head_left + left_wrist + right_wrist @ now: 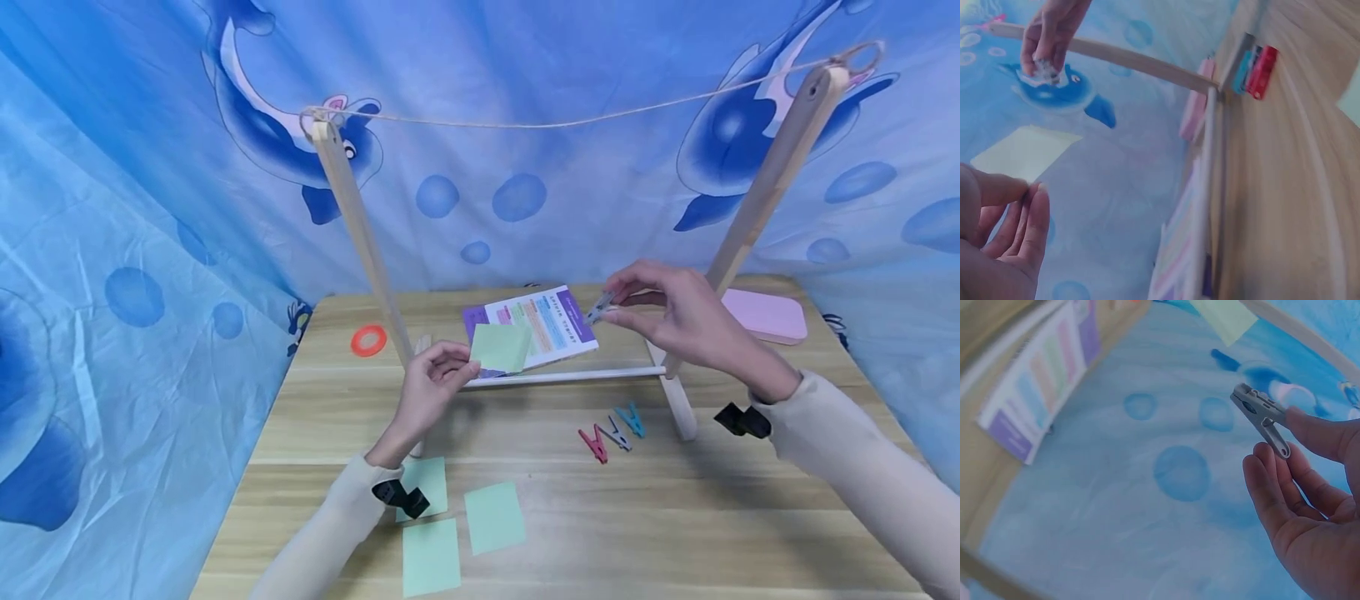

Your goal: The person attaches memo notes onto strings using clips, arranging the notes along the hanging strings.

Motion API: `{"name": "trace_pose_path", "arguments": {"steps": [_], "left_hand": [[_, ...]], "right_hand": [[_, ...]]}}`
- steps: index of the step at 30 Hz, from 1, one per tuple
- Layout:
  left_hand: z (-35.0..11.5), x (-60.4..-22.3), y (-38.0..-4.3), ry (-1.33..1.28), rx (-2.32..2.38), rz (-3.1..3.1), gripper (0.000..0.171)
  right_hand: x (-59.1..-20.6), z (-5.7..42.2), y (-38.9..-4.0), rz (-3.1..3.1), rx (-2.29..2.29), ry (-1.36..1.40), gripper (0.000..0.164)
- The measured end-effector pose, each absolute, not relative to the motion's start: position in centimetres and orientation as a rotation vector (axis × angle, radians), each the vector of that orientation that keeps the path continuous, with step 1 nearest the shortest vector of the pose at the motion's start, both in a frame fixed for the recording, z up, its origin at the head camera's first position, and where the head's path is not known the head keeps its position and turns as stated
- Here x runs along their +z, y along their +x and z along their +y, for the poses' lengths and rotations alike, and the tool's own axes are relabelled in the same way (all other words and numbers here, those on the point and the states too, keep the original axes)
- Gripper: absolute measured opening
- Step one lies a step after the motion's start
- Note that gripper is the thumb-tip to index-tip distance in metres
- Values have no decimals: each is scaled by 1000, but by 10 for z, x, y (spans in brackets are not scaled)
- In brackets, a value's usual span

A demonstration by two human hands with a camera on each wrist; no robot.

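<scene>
My left hand pinches one corner of a pale green sticky note between thumb and fingers, holding it up in front of a booklet. In the left wrist view the note stands out from the fingertips. My right hand pinches a grey clothespin by its handles. The right wrist view shows that clothespin between thumb and fingers. Above both hands a thin string runs between two wooden posts, with nothing hanging on it.
Pink, grey and blue clothespins lie on the wooden table. Several green notes rest near the left forearm. Behind the white crossbar lies the booklet. An orange tape roll sits left, a pink case right.
</scene>
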State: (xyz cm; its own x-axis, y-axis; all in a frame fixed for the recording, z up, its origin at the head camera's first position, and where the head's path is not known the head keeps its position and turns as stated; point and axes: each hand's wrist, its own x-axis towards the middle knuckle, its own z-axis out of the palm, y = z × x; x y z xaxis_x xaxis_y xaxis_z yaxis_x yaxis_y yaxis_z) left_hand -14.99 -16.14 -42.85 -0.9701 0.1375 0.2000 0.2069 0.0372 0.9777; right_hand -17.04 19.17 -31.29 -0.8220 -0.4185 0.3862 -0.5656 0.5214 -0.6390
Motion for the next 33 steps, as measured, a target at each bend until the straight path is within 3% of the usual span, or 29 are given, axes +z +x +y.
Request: {"name": "trace_pose_path", "arguments": {"steps": [7,13,33], "left_hand": [[-154,-409,-150,-337,-2180,-2062,29],[-151,-392,-152,-304,-2230,-1891,22],[-140,-341,-171,-425,-2317,-1540,23]], "right_hand": [[-290,176,-173,-2512,1166,923,22],[-270,163,-175,-2427,1110,1042,22],[-204,126,-179,-2224,987,1185,17]]}}
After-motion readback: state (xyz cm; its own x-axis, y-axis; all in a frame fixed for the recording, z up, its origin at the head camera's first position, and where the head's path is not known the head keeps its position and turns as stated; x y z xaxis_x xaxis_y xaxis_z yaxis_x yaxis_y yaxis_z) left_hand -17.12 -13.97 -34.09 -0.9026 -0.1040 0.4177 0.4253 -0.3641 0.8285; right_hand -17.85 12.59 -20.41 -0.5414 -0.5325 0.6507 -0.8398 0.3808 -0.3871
